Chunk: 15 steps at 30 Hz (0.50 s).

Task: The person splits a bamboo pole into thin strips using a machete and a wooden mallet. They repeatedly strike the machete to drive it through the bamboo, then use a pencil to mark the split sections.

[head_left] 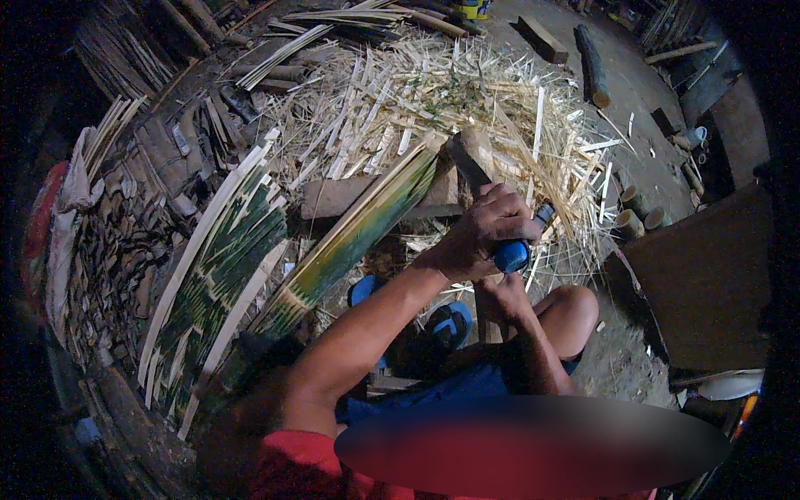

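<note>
My left hand (490, 232) is closed round a tool, with a dark flat blade (468, 165) showing beyond the fingers and a rounded blue end (511, 256) below the fist; it looks like a large knife. The blade lies against the end of a wooden block (477, 148). Just below the blue end is my right hand (504, 297), its fingers curled and partly hidden; what it grips cannot be made out. Left of the blade, a green split bamboo length (358, 229) slants across a low wooden beam (329, 198). Neither hand touches that bamboo.
Thin green bamboo strips (221, 258) fan out at the left. A heap of pale shavings (400, 108) spreads beyond the beam. Blue sandals (448, 323) are under my arms. Cut bamboo pieces (629, 223) and a brown panel (708, 283) stand at the right; a log (590, 67) lies farther back.
</note>
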### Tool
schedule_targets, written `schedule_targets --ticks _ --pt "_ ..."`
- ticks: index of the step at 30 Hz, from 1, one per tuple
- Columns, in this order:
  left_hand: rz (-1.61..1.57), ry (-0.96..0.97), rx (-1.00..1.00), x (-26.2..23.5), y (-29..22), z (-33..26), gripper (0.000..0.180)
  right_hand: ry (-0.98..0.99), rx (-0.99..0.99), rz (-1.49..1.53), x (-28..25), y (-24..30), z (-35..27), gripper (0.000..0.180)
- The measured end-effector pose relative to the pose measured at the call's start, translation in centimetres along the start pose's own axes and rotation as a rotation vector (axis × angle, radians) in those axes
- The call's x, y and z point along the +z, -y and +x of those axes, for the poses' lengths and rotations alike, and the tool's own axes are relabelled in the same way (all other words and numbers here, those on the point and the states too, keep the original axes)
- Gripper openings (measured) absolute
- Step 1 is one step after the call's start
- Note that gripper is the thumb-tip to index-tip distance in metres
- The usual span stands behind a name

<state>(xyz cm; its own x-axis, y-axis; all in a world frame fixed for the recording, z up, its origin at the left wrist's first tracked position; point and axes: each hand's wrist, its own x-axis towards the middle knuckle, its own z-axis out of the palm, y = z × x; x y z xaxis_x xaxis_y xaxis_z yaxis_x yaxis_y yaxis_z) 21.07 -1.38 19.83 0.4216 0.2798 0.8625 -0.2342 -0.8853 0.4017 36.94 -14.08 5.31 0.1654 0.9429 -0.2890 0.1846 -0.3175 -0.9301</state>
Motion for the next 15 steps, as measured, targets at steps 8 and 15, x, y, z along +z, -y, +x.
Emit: schedule_targets --ticks 8,15 --pt "-0.032 0.077 -0.031 -1.8 -0.1 0.0 0.02 0.034 -0.028 0.017 -0.4 -1.3 0.6 0.095" --pt "-0.118 0.234 0.064 -3.3 0.7 0.2 0.026 -0.011 -0.022 0.024 0.0 0.4 0.1 0.096"
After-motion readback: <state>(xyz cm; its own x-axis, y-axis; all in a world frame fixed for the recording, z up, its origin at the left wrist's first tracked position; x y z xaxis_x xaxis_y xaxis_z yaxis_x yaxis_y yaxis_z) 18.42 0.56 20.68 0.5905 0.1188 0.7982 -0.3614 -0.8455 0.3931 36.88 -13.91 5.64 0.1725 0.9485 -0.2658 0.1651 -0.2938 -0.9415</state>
